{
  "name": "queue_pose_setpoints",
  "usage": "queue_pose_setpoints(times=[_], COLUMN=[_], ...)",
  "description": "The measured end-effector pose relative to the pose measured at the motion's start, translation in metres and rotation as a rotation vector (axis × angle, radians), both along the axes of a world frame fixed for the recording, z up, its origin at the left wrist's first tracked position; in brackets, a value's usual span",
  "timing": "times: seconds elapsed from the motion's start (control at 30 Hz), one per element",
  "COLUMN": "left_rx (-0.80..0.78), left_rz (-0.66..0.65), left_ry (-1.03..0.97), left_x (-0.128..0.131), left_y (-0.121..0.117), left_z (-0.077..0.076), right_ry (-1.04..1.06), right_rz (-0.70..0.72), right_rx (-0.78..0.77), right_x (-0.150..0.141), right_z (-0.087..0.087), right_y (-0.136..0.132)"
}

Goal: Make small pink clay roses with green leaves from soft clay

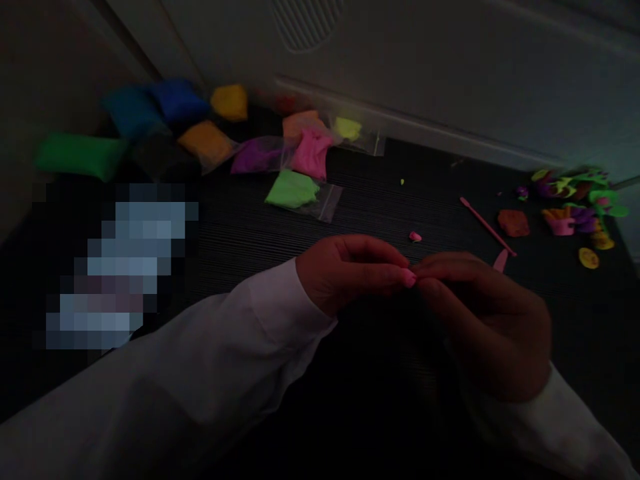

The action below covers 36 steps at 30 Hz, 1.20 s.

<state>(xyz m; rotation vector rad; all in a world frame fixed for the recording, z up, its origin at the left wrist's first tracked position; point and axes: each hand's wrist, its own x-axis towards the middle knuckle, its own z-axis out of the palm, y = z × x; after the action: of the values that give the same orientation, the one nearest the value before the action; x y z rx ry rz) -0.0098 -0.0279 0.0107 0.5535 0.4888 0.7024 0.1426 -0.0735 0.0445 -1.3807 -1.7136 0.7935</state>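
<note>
Between the thumb and fingertips of my left hand [350, 270] is a small piece of pink modelling clay [409, 278]. The fingers of my right hand [490, 313] are closed in a pinch at the right side of that piece, touching it. Whether a bit of clay lies between the right fingertips is hidden. Just beyond the hands, a small pink clay bud [415, 237] lies on the dark table. A pink modelling stick [487, 227] and a pink blade-shaped tool [501, 261] lie beyond my right hand.
Bags of coloured clay, among them a light green one [293, 189] and a pink one [313, 152], lie along the back left. Finished clay shapes [570, 207], a red-brown lump [513, 223] and a yellow disc [589, 258] sit at right. A pale panel [425, 73] borders the table behind.
</note>
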Motion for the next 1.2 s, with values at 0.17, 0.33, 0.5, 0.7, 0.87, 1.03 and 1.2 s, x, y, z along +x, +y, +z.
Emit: queue_pose_setpoints(times=[0.17,0.33,0.5,0.7,0.87,1.03,1.2], left_rx=[0.040,0.035,0.024,0.016,-0.001,-0.046,-0.069], left_rz=[-0.016,-0.047,-0.070,-0.063,-0.077,-0.074,-0.080], left_ry=[-0.007,-0.023,-0.022,-0.014,-0.007,-0.013,-0.019], left_x=[0.0001,-0.0012,-0.0015,-0.0006,-0.0011,-0.0015,-0.0019], left_y=[0.0002,0.0000,-0.0003,-0.0002,0.0004,0.0007,0.0006], left_z=[-0.0010,-0.0017,-0.0021,-0.0026,-0.0027,-0.0024,-0.0023], right_ry=[0.026,0.081,0.150,0.181,0.192,0.225,0.217], right_rz=[0.013,0.027,0.023,0.030,0.042,0.041,0.039], right_rx=[-0.014,-0.048,-0.080,-0.101,-0.125,-0.123,-0.104], right_x=[0.0005,0.0011,0.0016,0.0012,0.0015,0.0006,-0.0006], right_z=[-0.0008,-0.0019,-0.0035,-0.0054,-0.0057,-0.0056,-0.0065], right_y=[0.0006,0.0011,0.0028,0.0045,0.0052,0.0049,0.0048])
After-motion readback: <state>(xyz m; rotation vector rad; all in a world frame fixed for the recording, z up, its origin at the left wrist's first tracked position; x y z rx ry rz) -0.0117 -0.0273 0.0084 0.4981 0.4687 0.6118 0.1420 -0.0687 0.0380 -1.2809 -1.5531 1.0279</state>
